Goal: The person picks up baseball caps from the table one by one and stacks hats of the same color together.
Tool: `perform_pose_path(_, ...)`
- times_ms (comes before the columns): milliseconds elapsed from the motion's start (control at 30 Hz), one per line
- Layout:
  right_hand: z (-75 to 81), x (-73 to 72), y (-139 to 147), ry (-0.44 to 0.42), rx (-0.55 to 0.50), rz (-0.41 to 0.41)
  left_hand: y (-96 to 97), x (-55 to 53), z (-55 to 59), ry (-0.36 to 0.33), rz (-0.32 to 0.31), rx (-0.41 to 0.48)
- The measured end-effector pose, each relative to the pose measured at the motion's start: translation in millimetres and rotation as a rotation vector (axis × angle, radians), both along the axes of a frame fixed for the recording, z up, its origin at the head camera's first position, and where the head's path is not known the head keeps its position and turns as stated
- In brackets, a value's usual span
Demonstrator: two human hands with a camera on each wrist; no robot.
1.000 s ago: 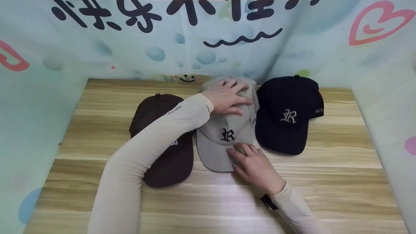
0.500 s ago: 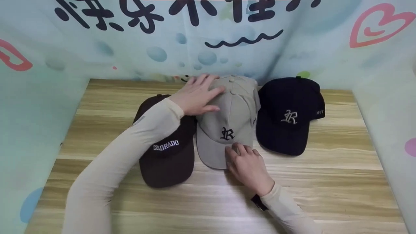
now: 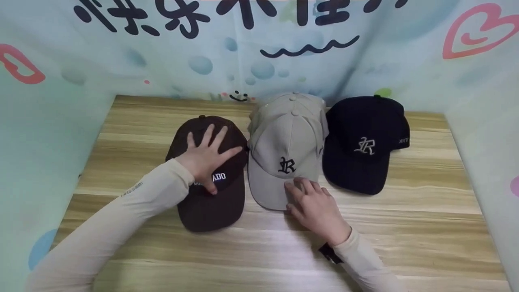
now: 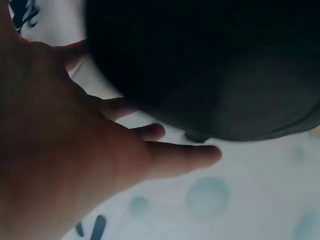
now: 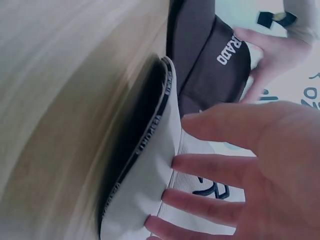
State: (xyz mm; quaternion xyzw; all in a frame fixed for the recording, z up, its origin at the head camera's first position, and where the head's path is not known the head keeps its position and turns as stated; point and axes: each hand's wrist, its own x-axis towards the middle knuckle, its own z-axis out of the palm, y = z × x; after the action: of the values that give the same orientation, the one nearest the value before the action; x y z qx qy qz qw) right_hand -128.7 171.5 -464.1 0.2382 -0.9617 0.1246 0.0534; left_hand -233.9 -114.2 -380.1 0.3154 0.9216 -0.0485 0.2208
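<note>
Three groups of baseball caps sit in a row in the head view. At the left is a dark brown cap (image 3: 215,215) with white lettering. My left hand (image 3: 204,160) is over its crown, fingers spread wide; in the left wrist view those fingers (image 4: 185,159) are straight beside the cap's dark underside. A grey cap (image 3: 267,150) with a black letter emblem is in the middle, a second grey crown showing behind it. My right hand (image 3: 320,211) rests its fingertips on the grey brim (image 5: 150,165), the fingers fairly straight.
A navy cap (image 3: 361,170) with a pale emblem stands right of the grey ones, close beside them. All lie on a wood-grain table (image 3: 284,259). A printed cloth backdrop (image 3: 162,56) hangs behind the table's far edge and along both sides.
My left hand has moved from the grey crown leftward and nearer, over the brown cap, and its fingers have spread. My right hand has stayed at the grey brim.
</note>
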Motion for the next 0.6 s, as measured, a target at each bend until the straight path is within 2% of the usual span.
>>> perform_pose_path(100,3.0,0.0,4,-0.042,-0.003,0.014,-2.4,-5.0,-5.7,0.029,-0.012,-0.045)
perform_pose_path(200,5.2,1.0,7,-0.086,-0.012,0.021,-3.4,-12.2,-6.0,0.060,-0.048,-0.057)
perform_pose_path(367,6.6,2.0,12,-0.150,-0.049,0.044,-7.3,-26.6,-5.1,0.083,-0.069,-0.040)
perform_pose_path(500,6.9,0.9,17,-0.202,-0.102,0.094,-13.1,-36.9,-6.5,0.096,-0.076,-0.002)
perform_pose_path(600,8.4,-2.0,23,-0.199,-0.145,0.142,-17.2,-41.1,-7.0,0.105,-0.081,0.034)
